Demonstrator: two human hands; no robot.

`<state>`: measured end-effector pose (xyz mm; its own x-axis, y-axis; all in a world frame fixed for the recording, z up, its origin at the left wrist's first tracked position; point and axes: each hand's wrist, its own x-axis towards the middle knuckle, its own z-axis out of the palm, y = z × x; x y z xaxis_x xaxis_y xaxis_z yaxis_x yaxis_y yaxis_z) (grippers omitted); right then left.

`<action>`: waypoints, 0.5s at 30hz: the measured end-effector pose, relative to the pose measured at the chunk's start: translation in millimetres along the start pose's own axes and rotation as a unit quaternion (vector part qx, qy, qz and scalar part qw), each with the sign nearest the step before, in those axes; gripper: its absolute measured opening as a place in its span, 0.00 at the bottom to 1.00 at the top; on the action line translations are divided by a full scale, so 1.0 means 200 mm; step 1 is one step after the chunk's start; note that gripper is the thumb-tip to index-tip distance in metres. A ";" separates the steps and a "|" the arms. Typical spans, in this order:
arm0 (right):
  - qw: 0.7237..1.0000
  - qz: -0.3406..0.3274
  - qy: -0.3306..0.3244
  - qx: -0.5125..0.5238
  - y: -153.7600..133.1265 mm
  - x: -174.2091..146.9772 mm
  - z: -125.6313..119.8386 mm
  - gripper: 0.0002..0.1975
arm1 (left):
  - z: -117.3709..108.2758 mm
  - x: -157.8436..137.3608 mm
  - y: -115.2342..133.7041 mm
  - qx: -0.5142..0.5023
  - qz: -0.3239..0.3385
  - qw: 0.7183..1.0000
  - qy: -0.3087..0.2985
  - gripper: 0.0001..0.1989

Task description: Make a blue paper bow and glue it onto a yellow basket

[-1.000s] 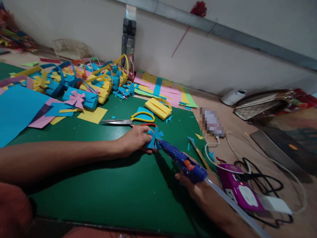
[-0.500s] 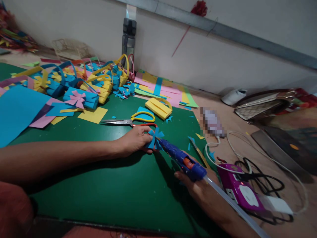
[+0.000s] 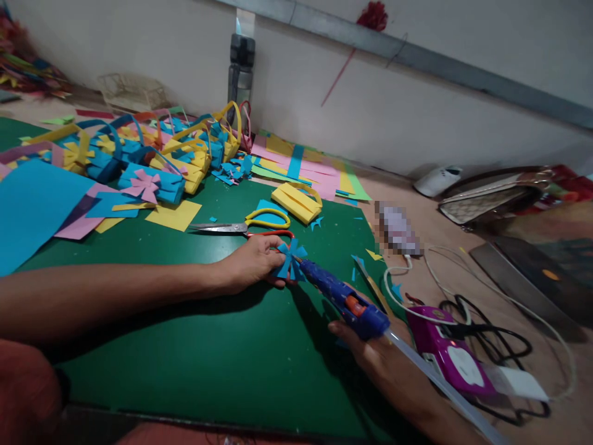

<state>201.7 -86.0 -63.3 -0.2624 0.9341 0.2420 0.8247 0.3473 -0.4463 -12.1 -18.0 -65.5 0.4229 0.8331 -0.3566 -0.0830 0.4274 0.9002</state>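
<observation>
A bottle (image 3: 241, 74) stands by the wall (image 3: 370, 130) — farther right, a white object (image 3: 438, 181), perhaps plastic, beside a patterned bag (image 3: 475, 201).

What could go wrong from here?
The blue glue gun in the right hand points at the blue paper flower, close to the left hand; a slip or hot drip might burn it. The scissors lie right by the left hand and might get nudged.

Dull red clothing (image 3: 28, 389) shows beside bare forearms (image 3: 120, 296) and bare hands (image 3: 254, 261).
</observation>
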 end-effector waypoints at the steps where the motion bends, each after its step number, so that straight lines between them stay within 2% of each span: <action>1: 1.000 0.001 -0.005 0.011 0.00 0.00 0.00 0.23 | 0.00 0.00 0.00 -0.001 -0.001 1.000 0.001 0.08; 5: 0.999 0.005 -0.018 0.051 -0.02 0.00 0.00 0.22 | 0.00 0.00 -0.01 0.001 0.000 1.000 -0.002 0.07; 12: 0.999 0.018 0.008 0.042 0.00 -0.01 0.01 0.22 | -0.01 0.00 -0.02 0.005 0.012 1.000 -0.011 0.06; 15: 0.998 0.024 -0.001 0.058 0.00 -0.01 0.01 0.23 | -0.01 0.01 -0.02 0.003 0.010 1.000 -0.012 0.06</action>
<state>201.1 -88.5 -65.8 -0.2254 0.9500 0.2160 0.7728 0.3094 -0.5542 -12.9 -17.4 -69.4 0.4419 0.8332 -0.3323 -0.0864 0.4082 0.9088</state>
